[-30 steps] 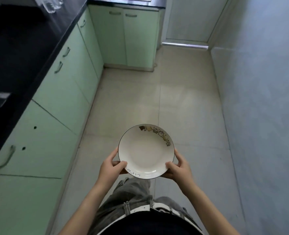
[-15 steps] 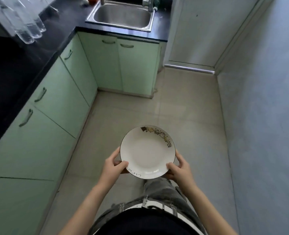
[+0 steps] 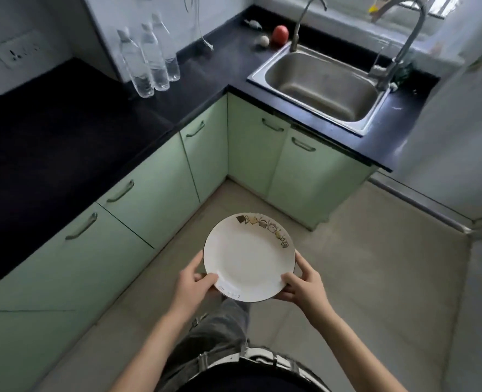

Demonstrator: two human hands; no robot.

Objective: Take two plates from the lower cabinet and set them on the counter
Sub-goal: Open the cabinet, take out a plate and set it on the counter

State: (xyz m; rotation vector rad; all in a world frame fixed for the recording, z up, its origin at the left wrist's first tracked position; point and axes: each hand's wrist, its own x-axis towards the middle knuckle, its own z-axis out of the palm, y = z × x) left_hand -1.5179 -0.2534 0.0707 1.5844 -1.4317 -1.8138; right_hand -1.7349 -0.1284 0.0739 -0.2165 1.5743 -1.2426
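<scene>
White plate (image 3: 248,257), dark rim, small drawings along its far edge, held level over the floor (image 3: 361,278) in front of the person's waist. Left hand (image 3: 190,287) grips the near-left rim, thumb on top, fingers under. Right hand (image 3: 304,284) grips the near-right rim the same way. Can't tell if a second plate sits beneath. Green lower cabinets (image 3: 154,199) shut, to the left and ahead. Black counter (image 3: 64,131) above them, holding clear bottles (image 3: 149,60). Steel sink (image 3: 321,83) far right, red apple (image 3: 280,33) just beside it.
</scene>
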